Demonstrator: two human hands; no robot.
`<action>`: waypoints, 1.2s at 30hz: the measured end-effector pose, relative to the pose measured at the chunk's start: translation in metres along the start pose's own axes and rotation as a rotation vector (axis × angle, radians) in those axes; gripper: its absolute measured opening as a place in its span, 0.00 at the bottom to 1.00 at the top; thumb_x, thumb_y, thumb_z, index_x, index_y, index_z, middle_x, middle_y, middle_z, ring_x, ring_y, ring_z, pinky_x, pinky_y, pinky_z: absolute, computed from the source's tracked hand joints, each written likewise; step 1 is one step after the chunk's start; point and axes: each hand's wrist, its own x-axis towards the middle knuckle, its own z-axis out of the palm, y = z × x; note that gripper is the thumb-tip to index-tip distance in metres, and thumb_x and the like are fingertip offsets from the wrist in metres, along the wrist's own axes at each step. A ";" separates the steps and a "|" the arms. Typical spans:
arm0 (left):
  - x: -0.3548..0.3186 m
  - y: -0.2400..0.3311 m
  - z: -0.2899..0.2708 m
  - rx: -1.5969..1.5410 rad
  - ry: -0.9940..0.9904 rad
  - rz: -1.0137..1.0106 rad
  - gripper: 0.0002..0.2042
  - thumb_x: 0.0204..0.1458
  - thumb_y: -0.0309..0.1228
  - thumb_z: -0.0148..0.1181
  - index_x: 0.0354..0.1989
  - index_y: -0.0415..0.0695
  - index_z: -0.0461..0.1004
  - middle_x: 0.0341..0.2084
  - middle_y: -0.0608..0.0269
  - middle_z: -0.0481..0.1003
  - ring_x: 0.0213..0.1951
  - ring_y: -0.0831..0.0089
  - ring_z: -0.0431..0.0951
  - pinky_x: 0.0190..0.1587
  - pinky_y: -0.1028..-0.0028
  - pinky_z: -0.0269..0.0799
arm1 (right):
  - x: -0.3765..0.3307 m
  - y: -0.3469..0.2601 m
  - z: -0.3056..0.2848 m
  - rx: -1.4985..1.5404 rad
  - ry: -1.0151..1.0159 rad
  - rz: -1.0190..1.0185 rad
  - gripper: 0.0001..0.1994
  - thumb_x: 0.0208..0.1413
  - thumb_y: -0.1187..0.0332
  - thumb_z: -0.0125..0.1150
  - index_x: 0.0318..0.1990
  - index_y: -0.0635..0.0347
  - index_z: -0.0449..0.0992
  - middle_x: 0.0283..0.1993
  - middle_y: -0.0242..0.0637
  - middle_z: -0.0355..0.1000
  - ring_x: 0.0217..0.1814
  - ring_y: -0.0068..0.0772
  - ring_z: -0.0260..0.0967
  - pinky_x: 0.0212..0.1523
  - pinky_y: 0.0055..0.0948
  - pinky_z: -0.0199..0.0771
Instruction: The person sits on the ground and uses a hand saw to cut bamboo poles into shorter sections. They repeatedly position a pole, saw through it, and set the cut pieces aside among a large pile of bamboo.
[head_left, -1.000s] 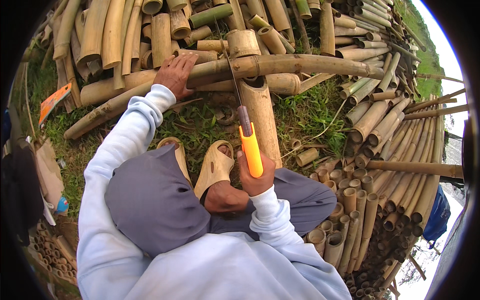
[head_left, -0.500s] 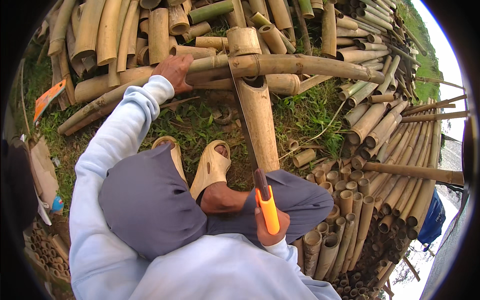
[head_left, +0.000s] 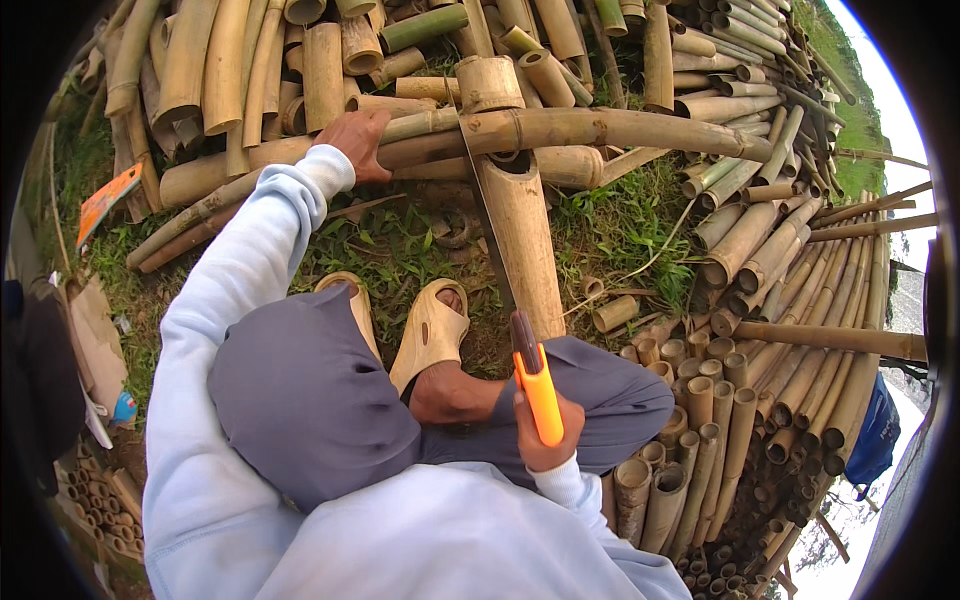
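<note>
My right hand [head_left: 552, 432] is closed round the orange and dark brown handle of a hand saw [head_left: 492, 235]. Its long, thin blade points away from me and lies across a bamboo pole [head_left: 620, 130], at a joint between lighter and darker lengths. How deep the blade sits in the bamboo I cannot tell. To the left of the blade, my left hand [head_left: 355, 143] grips the pole, fingers wrapped over its top. The pole rests across a thick bamboo post [head_left: 525, 240] with a cut, open top; a short bamboo stub [head_left: 488, 83] stands just behind.
Cut bamboo lengths [head_left: 225, 65] are heaped along the far side. More bamboo tubes [head_left: 690, 440] stand and lie stacked on my right. My sandalled feet [head_left: 430, 335] are on the grass below the pole. An orange saw-like sheet [head_left: 108, 203] lies at the left.
My right hand has pushed the saw a little away from me, so the handle sits farther forward. My left hand keeps its hold on the pole. The whole view has shifted slightly.
</note>
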 end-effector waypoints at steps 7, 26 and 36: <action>-0.005 -0.003 0.009 -0.033 -0.032 0.017 0.28 0.38 0.41 0.76 0.43 0.36 0.70 0.41 0.39 0.78 0.47 0.41 0.78 0.52 0.54 0.75 | 0.059 -0.001 0.046 0.131 0.009 0.046 0.07 0.59 0.73 0.66 0.33 0.66 0.75 0.20 0.42 0.68 0.19 0.34 0.64 0.25 0.32 0.67; 0.004 -0.022 0.012 -0.047 -0.100 0.033 0.32 0.37 0.43 0.75 0.47 0.37 0.69 0.43 0.39 0.78 0.49 0.41 0.78 0.54 0.53 0.74 | -0.033 -0.003 -0.007 -0.057 0.007 -0.051 0.11 0.56 0.78 0.65 0.46 0.70 0.81 0.33 0.48 0.80 0.35 0.42 0.82 0.38 0.30 0.78; 0.008 -0.034 0.017 -0.088 -0.086 0.058 0.34 0.34 0.46 0.74 0.47 0.39 0.69 0.37 0.39 0.78 0.44 0.40 0.78 0.51 0.53 0.75 | 0.005 -0.001 0.020 0.022 0.021 0.005 0.04 0.58 0.75 0.65 0.37 0.67 0.78 0.25 0.44 0.76 0.27 0.39 0.78 0.30 0.32 0.75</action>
